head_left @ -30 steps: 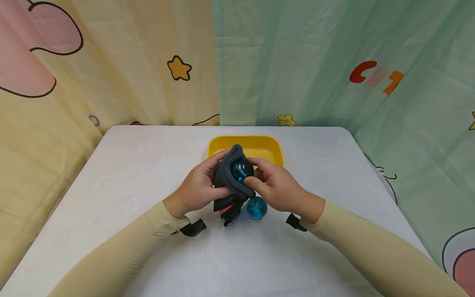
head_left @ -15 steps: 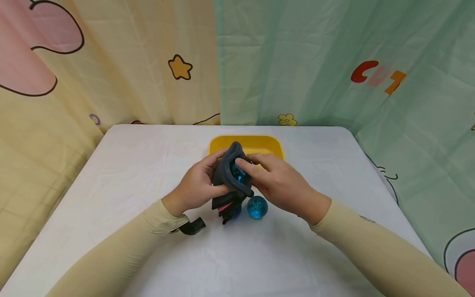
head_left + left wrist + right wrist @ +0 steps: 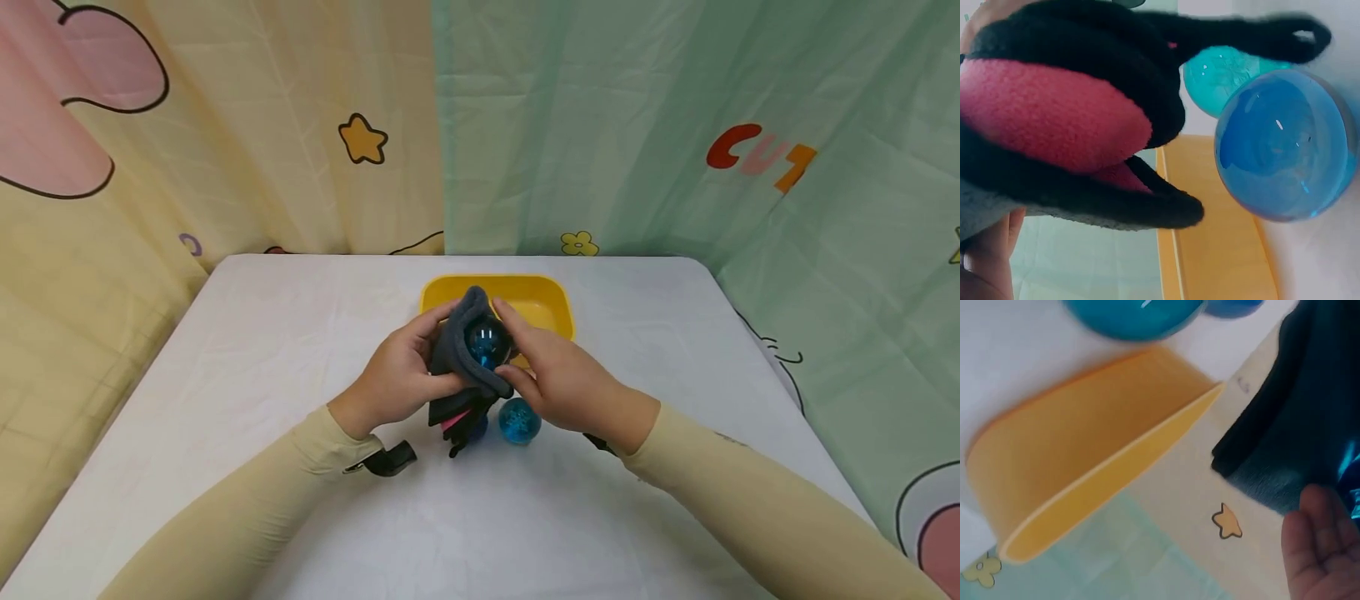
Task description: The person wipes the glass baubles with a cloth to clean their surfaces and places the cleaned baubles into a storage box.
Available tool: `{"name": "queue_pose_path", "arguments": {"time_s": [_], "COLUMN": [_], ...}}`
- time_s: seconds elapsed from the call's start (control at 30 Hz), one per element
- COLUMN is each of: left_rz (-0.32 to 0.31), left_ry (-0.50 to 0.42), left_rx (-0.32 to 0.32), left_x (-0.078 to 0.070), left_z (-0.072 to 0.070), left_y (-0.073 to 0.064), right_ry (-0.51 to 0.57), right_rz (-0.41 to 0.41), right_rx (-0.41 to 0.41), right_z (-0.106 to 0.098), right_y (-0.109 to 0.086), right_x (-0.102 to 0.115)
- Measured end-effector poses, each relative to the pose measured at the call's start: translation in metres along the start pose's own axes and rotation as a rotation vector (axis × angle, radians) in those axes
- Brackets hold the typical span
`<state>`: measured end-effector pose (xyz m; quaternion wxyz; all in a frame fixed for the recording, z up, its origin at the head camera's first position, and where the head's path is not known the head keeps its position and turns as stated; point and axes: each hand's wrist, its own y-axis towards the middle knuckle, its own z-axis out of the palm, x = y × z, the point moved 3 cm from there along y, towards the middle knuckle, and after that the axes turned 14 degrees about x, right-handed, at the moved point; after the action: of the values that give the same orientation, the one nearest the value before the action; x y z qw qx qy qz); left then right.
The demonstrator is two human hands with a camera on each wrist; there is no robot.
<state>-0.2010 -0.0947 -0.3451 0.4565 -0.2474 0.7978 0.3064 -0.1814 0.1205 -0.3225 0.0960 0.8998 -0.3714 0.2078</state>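
At frame centre, the left grip (image 3: 399, 377) is clasping the grey pouch (image 3: 453, 348) while the right grip (image 3: 561, 375), loosely spread, perhaps touching it, is now uncovering the dark-blue ball (image 3: 487, 342), leaving it exposed in the pouch's mouth.

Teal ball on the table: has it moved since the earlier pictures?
No: against the yellow tray, the teal ball keeps its place in the head view.

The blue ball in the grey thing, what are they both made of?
The blue ball: smooth, glossy glass or hard plastic, can't tell which; bright highlights shine on it. The grey thing: probably soft, matte fleece, since it looks fuzzy.
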Motion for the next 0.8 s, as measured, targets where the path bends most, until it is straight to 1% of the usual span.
{"name": "queue_pose_path", "arguments": {"time_s": [0.03,0.1,0.17,0.23,0.3,0.33,0.43,0.5,0.57,0.67,0.73,0.77,0.8], "left_rz": [-0.001,-0.003,-0.005,-0.005,-0.008,-0.009,-0.005,0.006,0.022,0.037,0.038,0.035,0.033], "left_ry": [-0.005,-0.020,-0.042,-0.056,-0.060,-0.058,-0.060,-0.063,-0.068,-0.069,-0.070,-0.068,-0.065], "left_rx": [0.004,0.018,0.031,0.038,0.037,0.036,0.041,0.048,0.053,0.057,0.057,0.056,0.056], "left_x": [-0.0001,-0.0003,-0.0007,-0.0010,-0.0010,-0.0008,-0.0005,-0.0005,-0.0008,-0.0010,-0.0009,-0.0006,-0.0006], "left_z": [-0.0003,-0.0005,-0.0004,-0.0003,-0.0005,-0.0007,-0.0006,0.0001,0.0010,0.0023,0.0028,0.0029,0.0031], "left_y": [-0.0001,0.0002,0.0008,0.0011,0.0009,0.0008,0.0002,0.0006,0.0012,0.0020,0.0020,0.0018,0.0014], "right_ry": [-0.054,-0.171,-0.281,-0.358,-0.401,-0.413,-0.416,-0.384,-0.286,-0.026,0.144,0.199,0.229], "right_rz": [-0.028,-0.095,-0.168,-0.233,-0.274,-0.288,-0.289,-0.254,-0.186,-0.066,0.001,0.021,0.027], "right_rx": [0.005,-0.026,-0.099,-0.186,-0.249,-0.267,-0.273,-0.239,-0.177,-0.073,-0.035,-0.029,-0.025], "right_z": [0.0002,-0.0003,-0.0015,-0.0028,-0.0034,-0.0036,-0.0039,-0.0041,-0.0039,-0.0015,0.0009,0.0017,0.0022], "right_y": [-0.0007,-0.0027,-0.0048,-0.0057,-0.0060,-0.0060,-0.0060,-0.0057,-0.0043,-0.0015,-0.0001,0.0003,0.0008], "right_x": [-0.0003,-0.0008,-0.0010,-0.0015,-0.0022,-0.0022,-0.0017,-0.0007,0.0001,-0.0001,-0.0014,-0.0016,-0.0017]}}
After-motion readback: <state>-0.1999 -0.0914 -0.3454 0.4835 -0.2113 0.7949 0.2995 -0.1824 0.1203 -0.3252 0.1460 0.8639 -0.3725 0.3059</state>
